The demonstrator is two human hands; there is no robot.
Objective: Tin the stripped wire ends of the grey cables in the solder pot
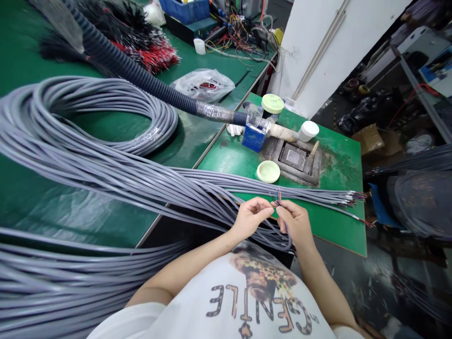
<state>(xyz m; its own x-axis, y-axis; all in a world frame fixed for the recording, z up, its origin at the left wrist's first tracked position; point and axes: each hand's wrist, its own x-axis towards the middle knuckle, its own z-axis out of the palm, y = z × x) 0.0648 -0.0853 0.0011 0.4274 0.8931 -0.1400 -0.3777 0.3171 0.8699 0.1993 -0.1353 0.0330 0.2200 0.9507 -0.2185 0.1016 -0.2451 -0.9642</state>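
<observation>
My left hand [250,217] and my right hand [295,222] meet close in front of my chest, both pinched on the stripped end of a grey cable [282,235]. Thin coloured wires [278,197] stick up from the cable end between my fingertips. The cable loops down under my right hand and joins a long bundle of grey cables [148,181] lying across the green table [341,155]. The bundle's stripped ends [349,197] fan out to the right near the table edge.
A big coil of grey cable [88,117] fills the left bench. A black corrugated hose [134,70] runs to a blue block [253,135] beside a metal pot [294,157]. A pale green lid [268,171], green-capped jar [272,103] and white cup [308,130] stand nearby. Red-black wires [155,54] lie behind.
</observation>
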